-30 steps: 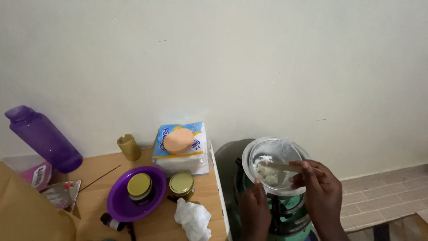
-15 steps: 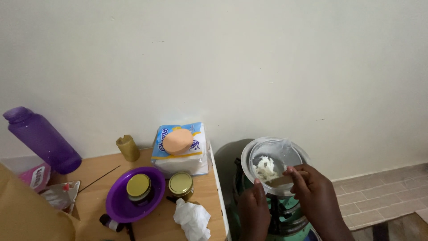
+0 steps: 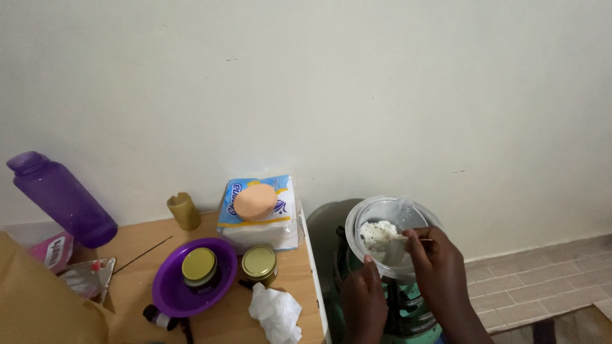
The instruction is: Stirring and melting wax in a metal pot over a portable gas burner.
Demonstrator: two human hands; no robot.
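Head view: wooden worktop (image 3: 290,280) fills lower left. Purple bottle (image 3: 60,197) at 9 o'clock. Purple bowl (image 3: 172,293) at 7 o'clock, gold-lidded jar (image 3: 199,266) inside it. Clear glass bowl (image 3: 390,234) at 5 o'clock sits on green burner stand (image 3: 414,315), white crumbly food inside. Left hand (image 3: 363,299) grips bowl's near rim. Right hand (image 3: 437,267) pinches thin stirring stick (image 3: 396,239), tip in food.
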